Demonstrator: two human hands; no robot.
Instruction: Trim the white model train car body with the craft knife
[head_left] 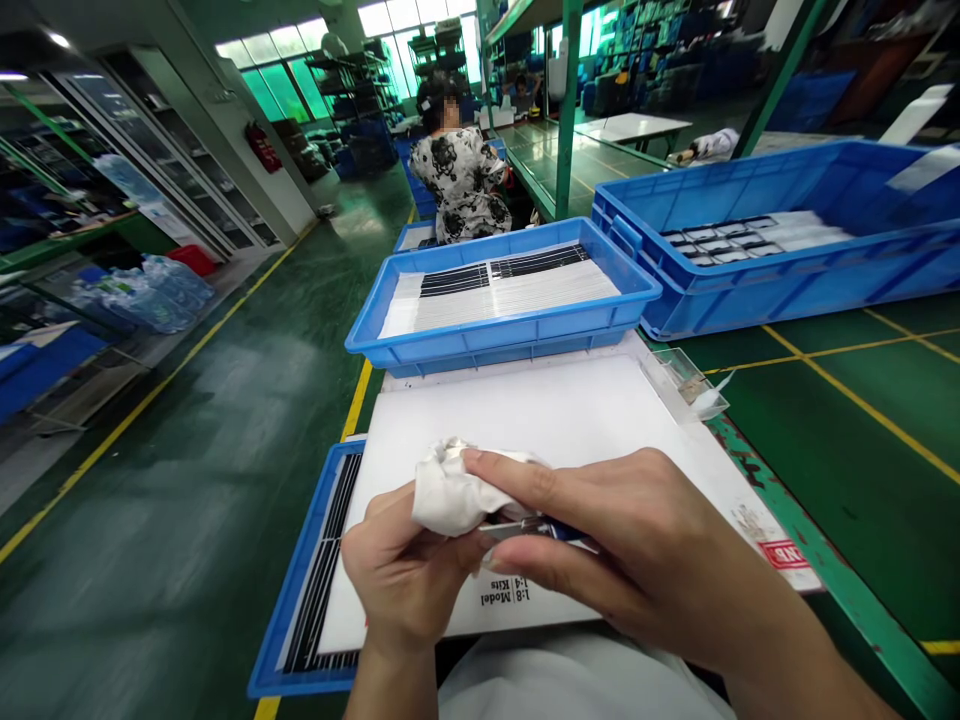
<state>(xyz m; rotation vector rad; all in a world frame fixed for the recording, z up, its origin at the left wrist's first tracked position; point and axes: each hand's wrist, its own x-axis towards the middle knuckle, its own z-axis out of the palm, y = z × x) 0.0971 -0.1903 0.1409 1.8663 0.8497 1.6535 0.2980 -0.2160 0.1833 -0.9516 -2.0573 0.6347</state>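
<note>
Both hands meet over a white board (570, 410) that lies in front of me. My left hand (412, 570) is closed on a crumpled white cloth (454, 495), which wraps over its fingers. A small metal tool (517, 528) with a dark blue part sits between the hands. My right hand (600, 530) pinches the tool, its index finger resting on the cloth and its thumb underneath. What the tool's far end touches is hidden by the cloth and fingers.
A blue tray (502, 345) of white and black strips stands beyond the board. Another blue tray (270, 640) is at lower left. A large blue bin (787, 285) stands right, near a small clear box (690, 385). A person (461, 180) sits ahead.
</note>
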